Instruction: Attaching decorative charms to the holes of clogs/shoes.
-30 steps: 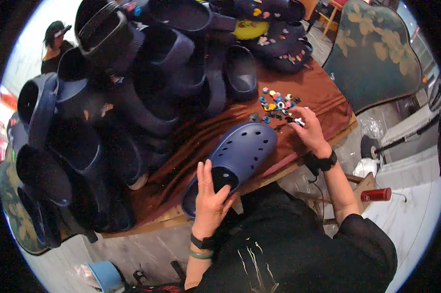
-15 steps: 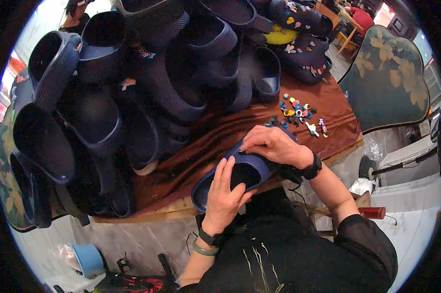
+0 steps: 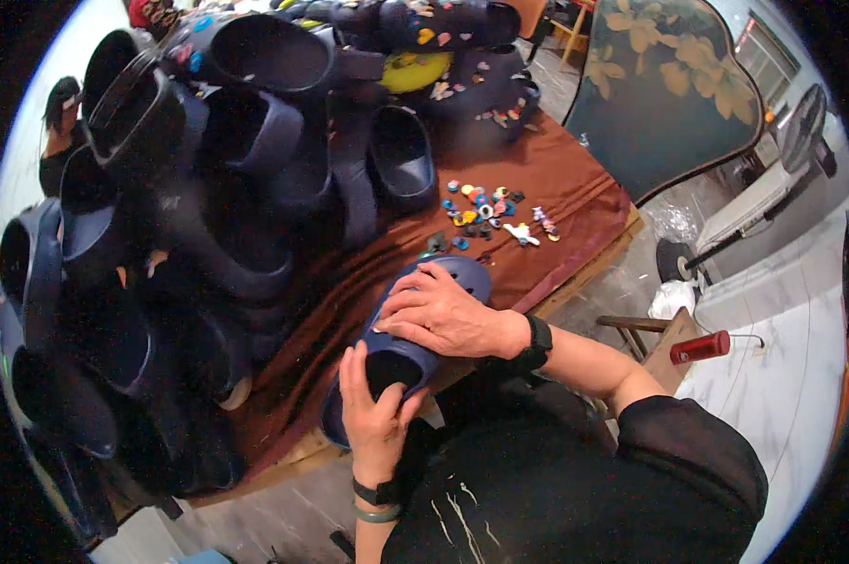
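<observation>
A navy foam clog (image 3: 467, 274) with holes in its toe lies at the table's near edge, toe pointing away from me. My left hand (image 3: 376, 414) grips its heel end, fingers along the left side and thumb in the foot opening. Across the clog's top lies my right hand (image 3: 448, 315), its fingers bent over the upper and its thumb close to my left fingertips. Whether anything small is under those fingers is hidden. Just beyond the toe sits a loose heap of small colourful shoe charms (image 3: 481, 209), with a white charm (image 3: 521, 235) beside it.
Many dark clogs (image 3: 246, 226) are piled on the left of the brown cloth (image 3: 575, 179). Decorated clogs (image 3: 486, 89) and a yellow item (image 3: 415, 72) stand at the back. A padded chair back (image 3: 669, 103) rises at the far right; a red cylinder (image 3: 700, 348) is below.
The view has swung right, so the table's things sit further left. My right hand has gone from a pinch near the clog's strap to lying across its upper. My left hand keeps its grip.
</observation>
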Demonstrator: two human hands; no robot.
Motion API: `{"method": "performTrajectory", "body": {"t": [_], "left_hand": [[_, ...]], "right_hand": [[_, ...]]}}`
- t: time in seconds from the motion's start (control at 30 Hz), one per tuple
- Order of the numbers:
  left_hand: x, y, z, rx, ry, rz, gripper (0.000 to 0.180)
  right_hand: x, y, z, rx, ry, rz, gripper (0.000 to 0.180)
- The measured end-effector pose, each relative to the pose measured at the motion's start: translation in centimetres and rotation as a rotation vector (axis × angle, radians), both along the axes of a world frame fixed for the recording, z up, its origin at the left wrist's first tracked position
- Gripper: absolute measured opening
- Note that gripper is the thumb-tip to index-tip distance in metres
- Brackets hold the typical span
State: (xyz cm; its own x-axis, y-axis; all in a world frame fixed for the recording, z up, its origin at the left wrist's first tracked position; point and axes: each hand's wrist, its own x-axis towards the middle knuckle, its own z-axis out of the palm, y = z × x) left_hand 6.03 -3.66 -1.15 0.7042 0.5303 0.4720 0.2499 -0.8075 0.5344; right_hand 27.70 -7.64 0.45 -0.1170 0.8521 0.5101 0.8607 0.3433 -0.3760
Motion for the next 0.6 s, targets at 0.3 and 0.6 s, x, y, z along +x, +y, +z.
{"method": "performTrajectory", "body": {"t": [0.3,0.6], "left_hand": [[-0.2,0.1,0.3,-0.011,-0.006,-0.007,0.027],[0.0,-0.1,0.2,-0.039,-0.013,-0.015,0.029]], "right_hand": [[13.1,-6.6,-3.9,-0.108,-0.256,-0.797,0.03],[16.3,-8.4,-6.2,-0.219,-0.247,-0.776,0.016]]}}
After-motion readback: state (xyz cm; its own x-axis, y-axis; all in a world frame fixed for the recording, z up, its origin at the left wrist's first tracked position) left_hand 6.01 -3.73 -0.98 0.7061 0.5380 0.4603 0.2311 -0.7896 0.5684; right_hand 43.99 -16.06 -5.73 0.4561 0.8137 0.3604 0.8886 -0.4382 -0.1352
